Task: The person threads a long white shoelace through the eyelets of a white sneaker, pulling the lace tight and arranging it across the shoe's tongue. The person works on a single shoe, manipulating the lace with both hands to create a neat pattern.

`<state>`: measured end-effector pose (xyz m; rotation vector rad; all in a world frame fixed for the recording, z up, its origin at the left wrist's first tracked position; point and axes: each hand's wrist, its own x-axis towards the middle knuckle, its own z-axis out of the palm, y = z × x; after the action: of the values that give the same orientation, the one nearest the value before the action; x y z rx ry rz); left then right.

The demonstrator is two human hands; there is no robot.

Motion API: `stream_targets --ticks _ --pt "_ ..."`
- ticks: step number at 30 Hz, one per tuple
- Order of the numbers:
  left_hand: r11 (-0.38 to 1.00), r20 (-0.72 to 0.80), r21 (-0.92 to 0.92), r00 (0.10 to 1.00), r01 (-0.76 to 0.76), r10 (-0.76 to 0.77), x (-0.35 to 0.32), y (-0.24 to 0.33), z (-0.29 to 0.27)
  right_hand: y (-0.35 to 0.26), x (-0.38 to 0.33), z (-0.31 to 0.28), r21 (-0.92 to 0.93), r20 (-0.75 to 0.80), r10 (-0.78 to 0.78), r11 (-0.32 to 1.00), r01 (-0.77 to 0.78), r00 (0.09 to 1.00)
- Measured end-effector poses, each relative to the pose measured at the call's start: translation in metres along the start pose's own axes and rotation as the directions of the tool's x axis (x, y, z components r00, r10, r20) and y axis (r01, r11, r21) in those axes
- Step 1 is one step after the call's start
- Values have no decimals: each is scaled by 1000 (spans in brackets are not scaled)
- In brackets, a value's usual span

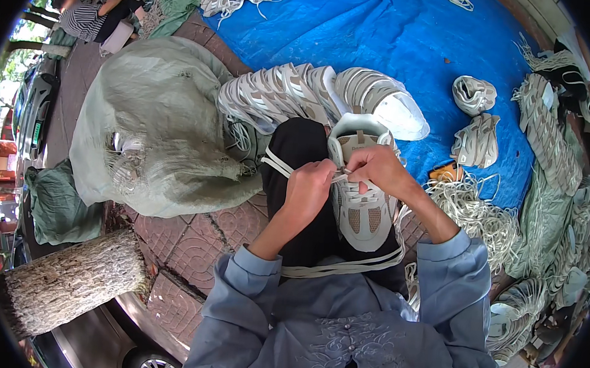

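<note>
A white and beige sneaker (361, 212) lies across my lap, its opening pointing away from me. My left hand (310, 185) pinches a flat white shoelace (279, 164) at the shoe's left side. My right hand (377, 168) grips the same lace over the eyelets near the tongue. A long loop of the lace (344, 266) hangs down over my black trousers (301, 150) toward my blue-grey sleeves.
A row of white sneakers (301, 92) lies ahead on a blue tarp (387, 33). A big green mesh sack (156, 119) sits at left, a tree trunk (73, 281) lower left. A pile of loose laces (474, 213) and more shoes (551, 140) are at right. A seated person (91, 19) is far upper left.
</note>
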<state>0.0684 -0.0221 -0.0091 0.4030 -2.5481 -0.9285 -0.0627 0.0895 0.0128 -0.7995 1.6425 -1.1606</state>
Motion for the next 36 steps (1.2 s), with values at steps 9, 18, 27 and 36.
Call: stream_targets --ticks 9,18,27,36 --pt "978 -90 137 981 -158 171 -16 4 9 3 -11 -3 15 0 69 997 -69 998" --pt "939 -105 159 941 -304 322 -22 10 2 -14 -31 18 144 -79 104 985 -92 991" --pt "855 297 374 920 -358 256 -20 8 -16 -16 -34 35 119 -61 143 984 -135 988" --pt "996 484 -57 872 -61 81 19 -3 -2 3 -51 11 -30 -354 -90 996 85 931"
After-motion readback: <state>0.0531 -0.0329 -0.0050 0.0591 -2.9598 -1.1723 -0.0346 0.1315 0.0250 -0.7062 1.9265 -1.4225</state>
